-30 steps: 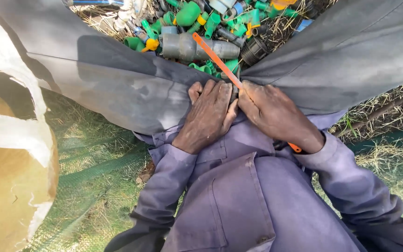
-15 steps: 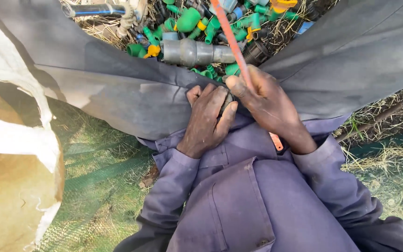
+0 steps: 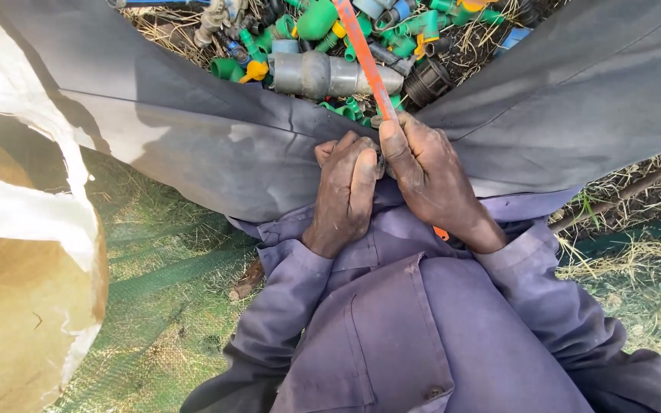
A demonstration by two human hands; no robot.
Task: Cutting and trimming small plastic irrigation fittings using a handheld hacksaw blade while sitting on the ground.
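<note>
Two-handed at the lap, between the spread knees under grey cloth (image 3: 216, 145). Curled the left hand (image 3: 348, 191) tight round a small dark piece (image 3: 380, 163), fingers folded over and thumb side pressed against the other fist. Wrapped the right hand (image 3: 426, 172) shut about an orange saw blade (image 3: 365, 61), thumb laid along its flat.

Kept the small dark piece right at the meeting of the two fists, mostly covered. Could not tell its shape or which way it lay; possibly a short stub of fitting.

Judged the cutting as under way and not finished: saw no severed offcut and no clear kerf, though could hardly see the contact at all.

Ran the blade's long axis away from the body, from the right fist up toward the heap, leaning a little to the left. Lost its far end past the top edge; glimpsed an orange tail below the right wrist.

Beyond the fists, left a grey pipe coupling (image 3: 330, 74) lying crosswise among green fittings (image 3: 315, 19) on dry straw. Had a white sack (image 3: 17, 206) open to the left, on green netting (image 3: 162, 306).
</note>
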